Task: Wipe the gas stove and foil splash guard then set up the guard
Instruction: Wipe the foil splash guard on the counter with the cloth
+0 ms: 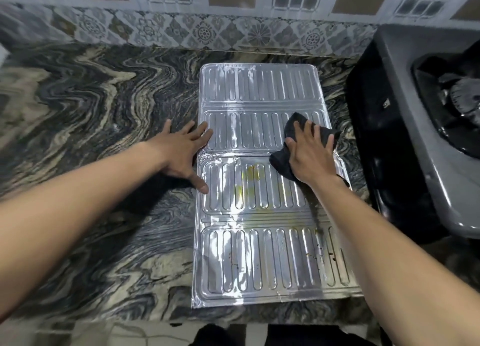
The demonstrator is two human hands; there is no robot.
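The silver foil splash guard [259,215] lies flat and unfolded on the marbled counter, its ribbed panels running away from me. Yellowish and dark stains show on its near panels. My left hand [181,153] rests flat with fingers spread at the guard's left edge, fingertips and thumb touching the foil. My right hand [310,153] presses a dark cloth [283,161] down on the guard's right side, near the middle fold. The gas stove [415,127], dark with a grey top and a burner, stands right of the guard.
The dark swirled stone counter [91,111] stretches wide to the left of the guard. A patterned tile wall [207,31] runs along the back. The counter's front edge is just below the guard's near end.
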